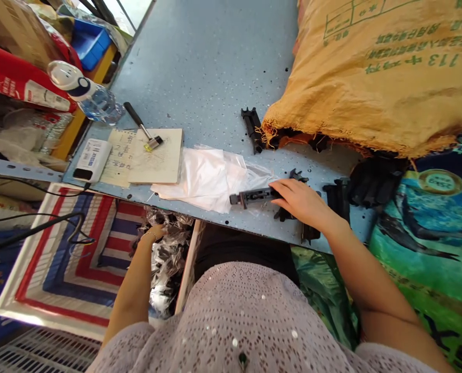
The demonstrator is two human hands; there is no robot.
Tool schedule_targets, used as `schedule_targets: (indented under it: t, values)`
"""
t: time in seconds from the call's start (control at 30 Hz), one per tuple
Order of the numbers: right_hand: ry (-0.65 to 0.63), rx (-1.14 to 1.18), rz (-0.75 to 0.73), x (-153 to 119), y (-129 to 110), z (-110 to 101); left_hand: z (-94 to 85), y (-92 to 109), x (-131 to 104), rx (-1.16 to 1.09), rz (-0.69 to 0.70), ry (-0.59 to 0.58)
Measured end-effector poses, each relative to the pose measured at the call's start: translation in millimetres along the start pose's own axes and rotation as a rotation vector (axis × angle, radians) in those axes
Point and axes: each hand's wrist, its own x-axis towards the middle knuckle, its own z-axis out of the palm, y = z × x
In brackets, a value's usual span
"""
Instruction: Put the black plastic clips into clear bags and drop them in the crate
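Observation:
My right hand (303, 199) is closed on the end of a long black plastic part (256, 197), whose free end points left over a stack of clear plastic bags (211, 176). More black plastic parts (337, 197) lie beside and under that hand. Down in the striped basket (65, 259), my left hand (156, 234) reaches among bagged dark parts (170, 259). Its fingers are hidden by the bags and the table edge, so I cannot tell whether they hold anything.
On the blue speckled table (199, 67) are a wooden block (168, 163) with a small hammer (143, 127), a white device (92, 160) and a water bottle (94, 98). An orange woven sack (378, 88) fills the back right. A green-blue sack (429, 248) stands right.

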Motion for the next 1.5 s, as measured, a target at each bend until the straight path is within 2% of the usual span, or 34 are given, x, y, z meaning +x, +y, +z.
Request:
schedule_targets:
  t: [0.07, 0.1, 0.13, 0.2, 0.23, 0.27, 0.3, 0.33, 0.4, 0.47, 0.53, 0.6, 0.7, 0.77, 0.83, 0.9, 1.0, 1.1, 1.17, 1.23, 1.3, 1.4, 1.5]
  values:
    - [0.027, 0.240, 0.153, 0, -2, 2, -7.9, 17, -13, 0.013, -0.018, -0.112]
    - [0.052, 0.418, 0.249, 2, -5, 6, -12.6, 31, -22, -0.039, 0.029, -0.176]
    - [0.078, 0.629, 0.340, 5, -9, 12, -17.0, 49, -31, -0.111, 0.117, -0.229]
    - [0.110, 1.081, 0.481, 16, -22, 25, -22.0, 98, -42, -0.294, 0.378, -0.218]
    - [0.110, 1.277, 0.525, 22, -30, 32, -21.6, 127, -41, -0.363, 0.503, -0.082]
    - [0.104, 1.429, 0.553, 29, -38, 38, -19.3, 155, -36, -0.373, 0.575, 0.140]
    - [0.088, 1.536, 0.565, 34, -45, 42, -15.3, 182, -27, -0.321, 0.595, 0.380]
    - [0.071, 1.602, 0.569, 38, -51, 45, -10.6, 205, -15, -0.237, 0.577, 0.556]
    - [0.057, 1.644, 0.582, 41, -57, 47, -2.7, 233, 11, -0.089, 0.510, 0.672]
    - [0.069, 1.631, 0.604, 39, -57, 44, -1.2, 235, 30, -0.087, 0.476, 0.667]
    - [0.100, 1.628, 0.621, 38, -56, 40, -6.2, 219, 36, -0.247, 0.480, 0.635]
    - [0.106, 1.665, 0.607, 43, -59, 39, -12.7, 201, 33, -0.454, 0.497, 0.558]
    - [-0.030, 1.765, 0.527, 67, -74, 45, -16.4, 186, 20, -0.672, 0.511, 0.433]
    - [-0.153, 1.798, 0.484, 88, -86, 52, -15.6, 186, 11, -0.734, 0.532, 0.445]
    - [-0.153, 1.778, 0.510, 103, -94, 61, -15.6, 186, 3, -0.646, 0.584, 0.510]
    - [-0.054, 1.711, 0.582, 109, -95, 69, -17.3, 185, -3, -0.394, 0.625, 0.573]
    - [0.014, 1.481, 0.586, 95, -88, 72, -19.4, 181, -6, -0.100, 0.618, 0.612]
    - [0.076, 1.169, 0.460, 68, -83, 64, -18.4, 181, -2, -0.130, 0.609, 0.630]
    - [0.026, 1.100, 0.374, 53, -82, 57, -17.0, 182, -1, -0.170, 0.617, 0.624]
    - [-0.143, 1.163, 0.334, 46, -81, 52, -15.2, 183, -3, -0.159, 0.656, 0.614]
    - [-0.264, 1.284, 0.375, 47, -80, 53, -12.1, 184, -10, -0.085, 0.726, 0.602]
    - [-0.310, 1.554, 0.465, 58, -77, 61, -5.4, 182, -24, 0.079, 0.875, 0.586]
    - [-0.331, 1.810, 0.485, 67, -74, 73, 0.5, 179, -37, 0.153, 0.994, 0.613]
